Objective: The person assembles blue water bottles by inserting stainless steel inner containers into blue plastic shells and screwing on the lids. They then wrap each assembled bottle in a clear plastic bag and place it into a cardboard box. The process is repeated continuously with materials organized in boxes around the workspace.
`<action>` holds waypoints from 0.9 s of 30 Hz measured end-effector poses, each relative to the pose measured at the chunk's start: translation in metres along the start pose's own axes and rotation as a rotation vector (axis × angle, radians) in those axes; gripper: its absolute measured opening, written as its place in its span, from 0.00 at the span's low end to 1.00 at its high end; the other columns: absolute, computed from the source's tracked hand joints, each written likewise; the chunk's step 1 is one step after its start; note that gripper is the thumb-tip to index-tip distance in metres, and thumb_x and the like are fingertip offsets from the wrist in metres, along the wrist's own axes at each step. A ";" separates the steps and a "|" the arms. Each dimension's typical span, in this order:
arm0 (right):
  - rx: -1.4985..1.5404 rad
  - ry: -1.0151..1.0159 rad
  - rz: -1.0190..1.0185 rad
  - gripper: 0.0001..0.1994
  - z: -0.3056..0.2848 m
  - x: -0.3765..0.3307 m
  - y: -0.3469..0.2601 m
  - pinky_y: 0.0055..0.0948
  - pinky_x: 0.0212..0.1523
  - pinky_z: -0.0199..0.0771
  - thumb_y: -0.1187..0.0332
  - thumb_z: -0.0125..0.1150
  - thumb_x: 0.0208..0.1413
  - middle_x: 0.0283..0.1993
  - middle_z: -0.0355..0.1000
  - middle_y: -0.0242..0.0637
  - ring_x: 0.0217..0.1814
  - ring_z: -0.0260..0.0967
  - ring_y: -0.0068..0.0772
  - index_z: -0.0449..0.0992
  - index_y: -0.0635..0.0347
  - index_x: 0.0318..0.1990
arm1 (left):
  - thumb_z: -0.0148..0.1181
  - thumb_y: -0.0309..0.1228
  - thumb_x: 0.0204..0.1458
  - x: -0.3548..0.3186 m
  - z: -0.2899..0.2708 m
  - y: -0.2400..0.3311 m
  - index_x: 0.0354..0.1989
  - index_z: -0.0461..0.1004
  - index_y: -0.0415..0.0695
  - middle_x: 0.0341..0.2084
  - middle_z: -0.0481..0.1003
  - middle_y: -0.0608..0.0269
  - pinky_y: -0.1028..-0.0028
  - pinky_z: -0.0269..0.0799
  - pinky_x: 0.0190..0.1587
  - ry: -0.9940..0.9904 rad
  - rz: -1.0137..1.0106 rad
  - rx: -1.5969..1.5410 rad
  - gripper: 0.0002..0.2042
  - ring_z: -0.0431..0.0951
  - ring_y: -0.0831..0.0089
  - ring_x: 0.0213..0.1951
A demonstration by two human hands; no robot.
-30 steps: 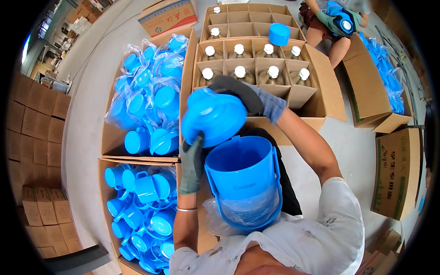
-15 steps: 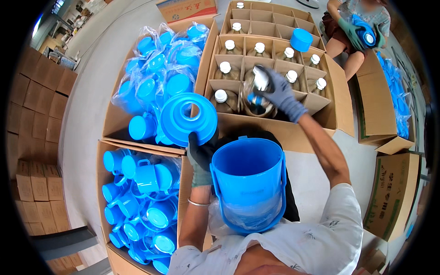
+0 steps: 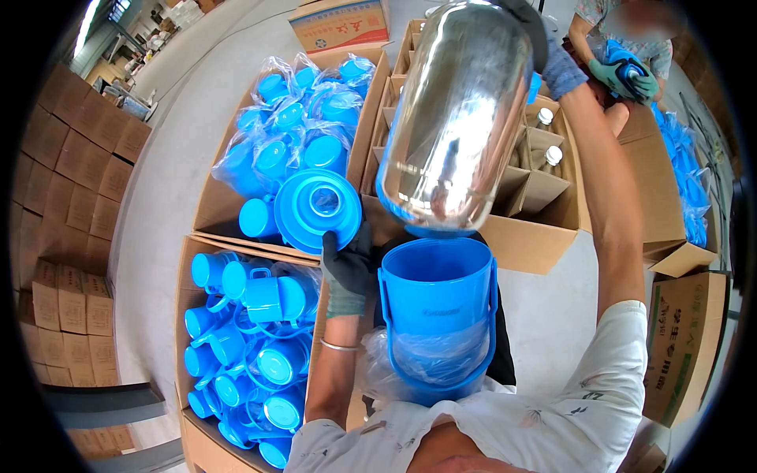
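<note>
- The right hand (image 3: 536,35), in a dark glove with a blue-grey cuff, is at the top of the frame, its fingers grasping the upper end of a silvered glass liner (image 3: 453,118); part of that grip is cut off by the frame edge.
- The liner fills the upper centre, shiny and slightly tilted, its rounded lower end just above the mouth of a blue shell (image 3: 436,303); whether the two touch, I cannot tell.
- The shell stands open end up at lower centre, with a blue handle hanging down around its front and clear plastic film (image 3: 434,355) about its lower part.
- The left hand (image 3: 347,272), in a dark glove with a greenish cuff, is left of the shell, its fingers pinching the lower rim of a blue ring-shaped piece (image 3: 319,211) with a round hole in its middle.
- Left of that hand, at lower left, a carton (image 3: 197,437) holds blue cups (image 3: 280,363) heaped together.
- Above it, another carton (image 3: 371,150) holds blue pieces (image 3: 272,158), many in clear bags.
- Behind the liner, a divided carton (image 3: 528,244) holds white-capped bottles (image 3: 552,155).
- At upper right, a co-worker's gloved hand (image 3: 607,72) holds a blue object (image 3: 628,69).
</note>
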State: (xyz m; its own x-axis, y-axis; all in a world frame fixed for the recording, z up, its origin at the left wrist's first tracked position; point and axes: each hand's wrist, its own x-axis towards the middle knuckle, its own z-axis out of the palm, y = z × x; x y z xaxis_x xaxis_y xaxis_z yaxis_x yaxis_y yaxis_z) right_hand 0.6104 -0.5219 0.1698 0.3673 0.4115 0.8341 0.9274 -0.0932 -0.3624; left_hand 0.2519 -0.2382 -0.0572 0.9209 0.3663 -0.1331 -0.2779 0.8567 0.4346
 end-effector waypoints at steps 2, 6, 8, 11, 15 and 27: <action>-0.139 -0.145 -0.101 0.15 0.026 0.005 -0.020 0.33 0.50 0.69 0.69 0.56 0.56 0.45 0.71 0.38 0.49 0.68 0.31 0.71 0.62 0.50 | 0.51 0.39 0.59 0.000 0.004 0.009 0.61 0.59 0.35 0.58 0.66 0.48 0.56 0.67 0.61 -0.037 0.017 0.044 0.26 0.68 0.53 0.58; 0.415 -0.345 0.192 0.19 0.076 -0.017 -0.027 0.23 0.54 0.69 0.65 0.54 0.60 0.54 0.69 0.32 0.53 0.67 0.22 0.68 0.58 0.58 | 0.53 0.40 0.58 0.003 0.024 0.016 0.59 0.63 0.36 0.56 0.69 0.50 0.59 0.68 0.60 -0.029 0.015 0.186 0.25 0.71 0.56 0.56; 0.688 -0.343 0.608 0.18 0.107 -0.033 -0.042 0.23 0.59 0.68 0.66 0.52 0.62 0.55 0.69 0.31 0.55 0.67 0.21 0.69 0.56 0.59 | 0.53 0.40 0.59 0.009 0.033 0.019 0.57 0.65 0.37 0.52 0.72 0.52 0.62 0.71 0.54 -0.037 0.018 0.266 0.23 0.74 0.59 0.52; 0.430 -0.445 0.813 0.17 0.146 -0.061 -0.081 0.22 0.38 0.74 0.57 0.56 0.60 0.40 0.74 0.31 0.38 0.71 0.22 0.72 0.56 0.51 | 0.53 0.41 0.59 0.021 0.047 0.028 0.51 0.70 0.40 0.43 0.76 0.58 0.69 0.75 0.43 -0.039 0.003 0.439 0.18 0.78 0.67 0.42; 0.330 -0.329 0.704 0.21 0.126 -0.083 -0.104 0.24 0.42 0.72 0.51 0.51 0.61 0.44 0.73 0.34 0.41 0.71 0.25 0.70 0.55 0.54 | 0.55 0.39 0.59 0.037 0.066 0.029 0.40 0.75 0.43 0.29 0.76 0.66 0.76 0.71 0.32 -0.048 -0.034 0.708 0.12 0.75 0.78 0.30; 0.843 -0.210 0.613 0.27 0.112 -0.164 -0.108 0.36 0.65 0.59 0.49 0.45 0.64 0.64 0.62 0.36 0.65 0.59 0.33 0.58 0.51 0.66 | 0.56 0.26 0.56 0.058 0.049 0.035 0.63 0.58 0.36 0.50 0.71 0.54 0.67 0.74 0.44 -0.807 0.355 1.451 0.26 0.75 0.62 0.45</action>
State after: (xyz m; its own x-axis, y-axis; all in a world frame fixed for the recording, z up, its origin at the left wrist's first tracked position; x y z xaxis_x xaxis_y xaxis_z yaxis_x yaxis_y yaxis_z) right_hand 0.4419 -0.4779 0.0261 0.6604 0.6632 0.3521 0.2096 0.2874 -0.9346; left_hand 0.3092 -0.2045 -0.0062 0.8946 -0.2038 0.3977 -0.4468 -0.4015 0.7995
